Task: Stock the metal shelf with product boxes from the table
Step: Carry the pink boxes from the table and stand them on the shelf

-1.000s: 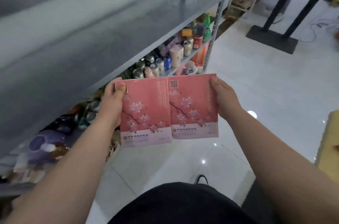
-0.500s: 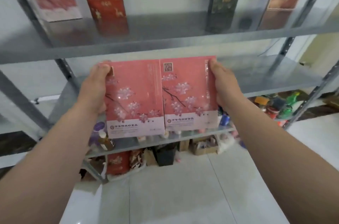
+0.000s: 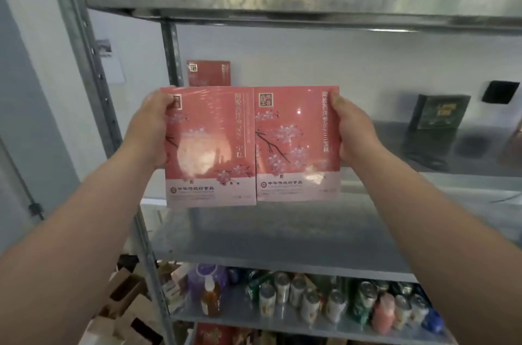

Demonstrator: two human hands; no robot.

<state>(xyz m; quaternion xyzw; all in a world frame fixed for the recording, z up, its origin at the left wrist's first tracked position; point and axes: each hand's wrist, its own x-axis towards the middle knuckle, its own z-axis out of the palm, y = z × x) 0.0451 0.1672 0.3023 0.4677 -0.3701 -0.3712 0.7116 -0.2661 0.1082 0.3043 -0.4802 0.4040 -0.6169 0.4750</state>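
Note:
I hold two pink boxes with a blossom print side by side in front of the metal shelf (image 3: 282,237). My left hand (image 3: 149,133) grips the outer edge of the left pink box (image 3: 210,147). My right hand (image 3: 356,133) grips the outer edge of the right pink box (image 3: 298,144). Both boxes are upright, touch each other at the middle, and hang above the middle shelf board. A red box (image 3: 209,73) stands on that board behind them, against the wall.
A dark green box (image 3: 436,124) leans at the back right of the same board. The upper board (image 3: 282,3) carries brown and yellow boxes. The lower board holds cans and bottles (image 3: 310,302). Grey uprights (image 3: 84,62) stand at the left; cardboard boxes (image 3: 124,310) lie bottom left.
My view has swung from the floor up to the shelf. Both hands have raised the two pink boxes and brought them closer to the middle board.

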